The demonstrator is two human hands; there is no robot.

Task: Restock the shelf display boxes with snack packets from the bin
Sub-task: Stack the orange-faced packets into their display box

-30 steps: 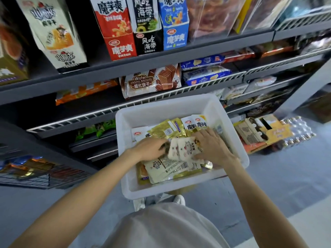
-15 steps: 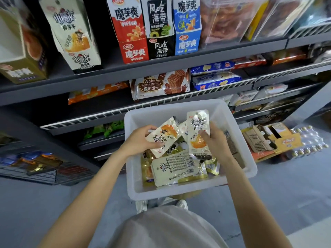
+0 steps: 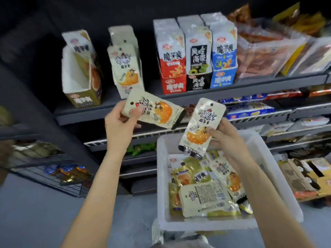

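Observation:
My left hand (image 3: 120, 122) grips a cream snack packet (image 3: 157, 111) with an orange picture, held sideways just below the shelf edge. My right hand (image 3: 226, 138) holds a second matching packet (image 3: 201, 126) upright above the white bin (image 3: 161, 185). The bin holds several more cream and gold packets (image 3: 204, 197). On the shelf above stand a cream display box (image 3: 125, 68) with matching packets and a gold display box (image 3: 80, 72) that looks nearly hollow.
Red, black and blue display boxes (image 3: 195, 56) stand right of the cream one on the dark shelf (image 3: 250, 85). Clear bags of snacks fill the far right. Lower wire shelves carry biscuits. Cardboard cartons (image 3: 308, 178) lie on the floor at right.
Both hands have risen out of the bin, each with a cream packet. The left one has moved up and left toward the shelf. My view has tilted upward.

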